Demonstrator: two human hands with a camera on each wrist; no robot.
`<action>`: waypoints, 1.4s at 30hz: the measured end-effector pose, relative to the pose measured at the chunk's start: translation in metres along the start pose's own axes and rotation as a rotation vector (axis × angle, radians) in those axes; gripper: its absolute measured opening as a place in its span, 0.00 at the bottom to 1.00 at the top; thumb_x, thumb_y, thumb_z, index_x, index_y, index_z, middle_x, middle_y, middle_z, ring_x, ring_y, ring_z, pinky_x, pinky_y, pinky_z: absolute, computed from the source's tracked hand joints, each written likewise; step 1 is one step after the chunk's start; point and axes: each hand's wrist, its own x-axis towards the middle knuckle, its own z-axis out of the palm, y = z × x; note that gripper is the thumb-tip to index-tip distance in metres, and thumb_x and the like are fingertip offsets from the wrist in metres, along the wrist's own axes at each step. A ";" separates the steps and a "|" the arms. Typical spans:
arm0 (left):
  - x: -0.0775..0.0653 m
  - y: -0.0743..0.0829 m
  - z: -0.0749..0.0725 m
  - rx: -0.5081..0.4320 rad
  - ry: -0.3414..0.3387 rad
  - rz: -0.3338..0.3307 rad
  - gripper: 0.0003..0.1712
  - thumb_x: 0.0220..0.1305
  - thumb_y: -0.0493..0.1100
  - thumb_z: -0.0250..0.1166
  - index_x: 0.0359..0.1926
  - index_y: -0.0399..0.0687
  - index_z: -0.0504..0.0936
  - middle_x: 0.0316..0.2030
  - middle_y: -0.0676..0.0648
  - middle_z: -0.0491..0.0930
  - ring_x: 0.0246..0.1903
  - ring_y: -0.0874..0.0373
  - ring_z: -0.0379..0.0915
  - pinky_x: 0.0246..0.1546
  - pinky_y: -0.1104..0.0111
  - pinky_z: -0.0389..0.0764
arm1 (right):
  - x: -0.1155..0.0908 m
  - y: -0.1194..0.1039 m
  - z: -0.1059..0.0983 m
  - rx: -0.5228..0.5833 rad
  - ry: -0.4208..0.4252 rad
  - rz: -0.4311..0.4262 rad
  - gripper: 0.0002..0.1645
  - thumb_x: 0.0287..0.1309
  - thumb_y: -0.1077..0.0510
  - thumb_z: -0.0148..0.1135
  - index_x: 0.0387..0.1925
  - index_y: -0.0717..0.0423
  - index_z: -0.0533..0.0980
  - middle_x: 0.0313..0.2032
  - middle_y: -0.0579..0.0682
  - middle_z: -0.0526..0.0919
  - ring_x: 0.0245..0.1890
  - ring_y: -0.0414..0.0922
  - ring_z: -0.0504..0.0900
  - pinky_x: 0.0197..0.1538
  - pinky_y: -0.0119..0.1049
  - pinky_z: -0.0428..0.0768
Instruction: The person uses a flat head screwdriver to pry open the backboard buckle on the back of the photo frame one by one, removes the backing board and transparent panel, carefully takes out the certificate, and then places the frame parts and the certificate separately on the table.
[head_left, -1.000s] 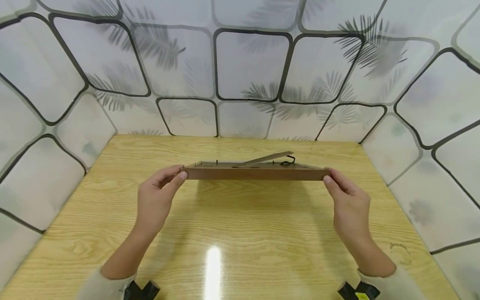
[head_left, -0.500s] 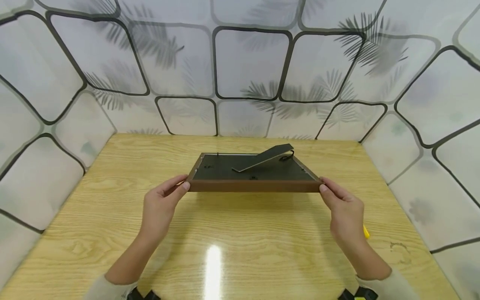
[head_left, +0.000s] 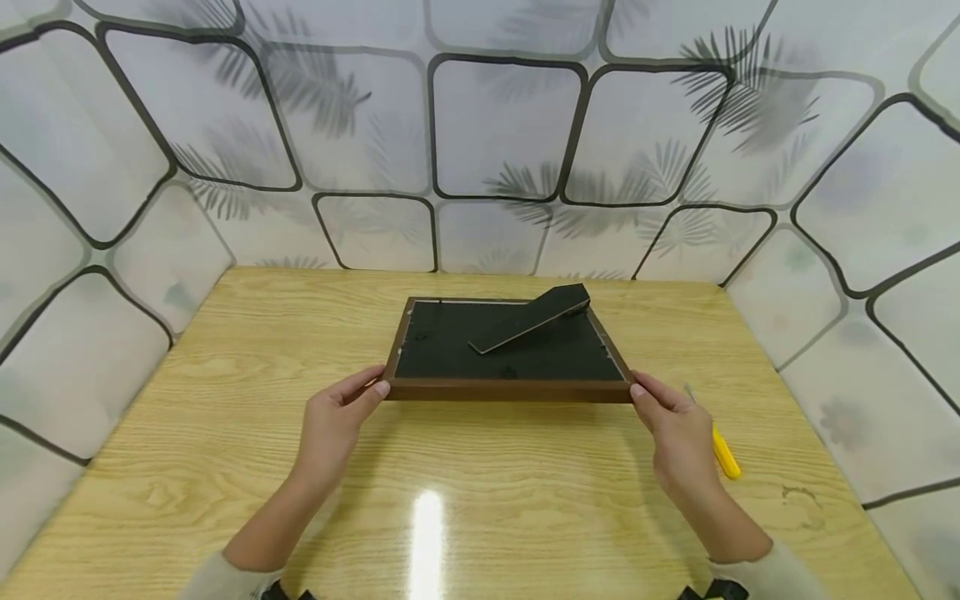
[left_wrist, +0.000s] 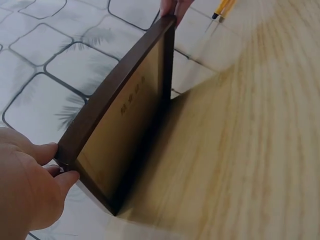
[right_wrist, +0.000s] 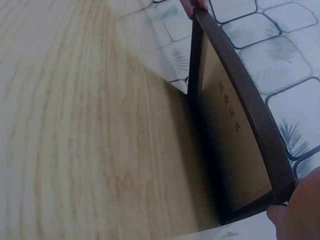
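Note:
Between my hands is a brown picture frame (head_left: pixel 510 391), its black backing board (head_left: pixel 442 333) facing up. A black easel leg (head_left: pixel 534 318) juts up from that board. My left hand (head_left: pixel 328 433) pinches the near left corner, thumb on the near edge; my right hand (head_left: pixel 678 446) pinches the near right corner the same way. The near edge is raised, and in the left wrist view the far edge is down at the table. Beneath, the frame's front shows a tan sheet (left_wrist: pixel 127 117) with small dark characters, facing the tabletop.
A yellow-handled screwdriver (head_left: pixel 724 452) lies on the wood-grain table (head_left: pixel 517 500), just right of my right hand and partly hidden by it. Patterned pale walls (head_left: pixel 502 125) enclose the table at the back and both sides.
The frame's near edge has come down and toward me, so more of the black backing shows. Both hands moved with it, keeping hold. The screwdriver has come into view beside the right hand.

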 end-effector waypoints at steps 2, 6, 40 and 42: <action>0.001 -0.003 0.001 -0.016 -0.014 -0.003 0.30 0.70 0.54 0.65 0.67 0.48 0.77 0.67 0.47 0.74 0.66 0.55 0.69 0.54 0.81 0.75 | 0.001 0.003 0.000 -0.015 -0.006 0.007 0.32 0.74 0.54 0.56 0.73 0.61 0.64 0.75 0.56 0.62 0.74 0.46 0.64 0.60 0.20 0.73; 0.005 -0.010 0.004 -0.032 -0.036 -0.022 0.28 0.71 0.51 0.65 0.68 0.48 0.75 0.68 0.46 0.73 0.67 0.54 0.68 0.57 0.78 0.74 | 0.004 0.008 0.000 -0.036 -0.012 0.030 0.32 0.75 0.55 0.53 0.74 0.61 0.62 0.76 0.55 0.61 0.74 0.46 0.63 0.64 0.23 0.71; 0.027 -0.041 0.012 0.003 -0.030 -0.058 0.26 0.73 0.39 0.61 0.69 0.39 0.73 0.66 0.39 0.75 0.66 0.50 0.71 0.52 0.81 0.77 | 0.035 0.047 0.000 -0.193 -0.120 0.043 0.33 0.75 0.60 0.52 0.76 0.61 0.58 0.76 0.58 0.60 0.75 0.48 0.62 0.59 0.16 0.71; 0.028 -0.042 0.013 -0.005 -0.031 -0.058 0.26 0.73 0.38 0.61 0.69 0.39 0.73 0.66 0.38 0.75 0.66 0.49 0.71 0.53 0.80 0.77 | 0.035 0.048 0.000 -0.196 -0.116 0.044 0.33 0.75 0.61 0.52 0.76 0.62 0.58 0.75 0.59 0.61 0.75 0.49 0.62 0.55 0.13 0.72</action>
